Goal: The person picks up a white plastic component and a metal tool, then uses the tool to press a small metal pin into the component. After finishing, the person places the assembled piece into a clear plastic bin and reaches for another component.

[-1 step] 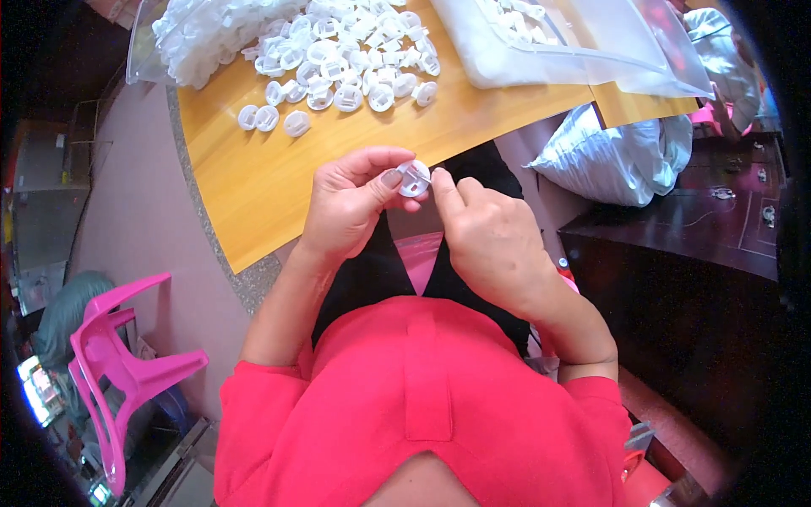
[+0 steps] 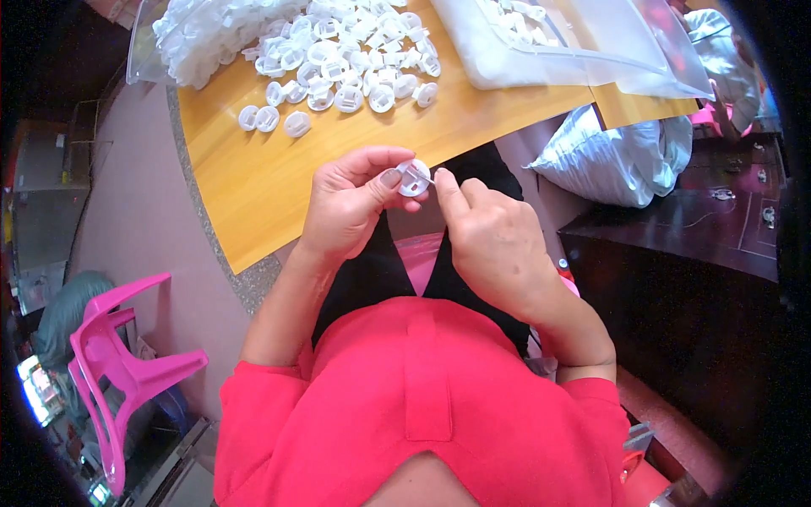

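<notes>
My left hand (image 2: 351,207) pinches a small round white plastic cap (image 2: 414,179) between thumb and fingers, held just in front of the table's near edge. My right hand (image 2: 494,237) meets it from the right, its thumb and forefinger pinched on a thin white piece (image 2: 428,176) that touches the cap. Further back on the yellow wooden table (image 2: 253,177) lies a spread pile of several similar white caps (image 2: 338,59). Three loose caps (image 2: 270,120) lie at the pile's near left.
A clear plastic bag (image 2: 574,42) holding white parts lies at the table's back right. A white sack (image 2: 617,156) sits on the floor to the right, beside a dark wooden cabinet (image 2: 701,245). A pink plastic chair (image 2: 118,363) stands at lower left.
</notes>
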